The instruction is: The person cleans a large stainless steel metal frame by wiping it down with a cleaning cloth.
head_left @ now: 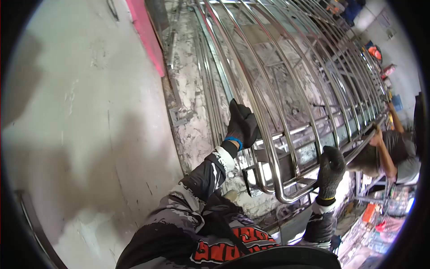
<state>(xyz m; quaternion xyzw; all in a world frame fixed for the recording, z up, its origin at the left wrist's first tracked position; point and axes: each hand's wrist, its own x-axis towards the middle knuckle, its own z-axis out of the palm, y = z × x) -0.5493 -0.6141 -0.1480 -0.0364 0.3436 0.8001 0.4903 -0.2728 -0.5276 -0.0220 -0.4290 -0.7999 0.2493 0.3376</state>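
While my left hand (241, 123) gripped a bar of the steel grille (286, 89), my right hand (330, 168) clasped its lower rail w/ a co-worker (394, 152) just beyond.

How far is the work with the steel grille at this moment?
Done: the steel grille looks fully assembled and is raised beside the wall. In hand: the left hand and right hand grip its bars; another person supports it. Left: no fixing to the wall is visible.
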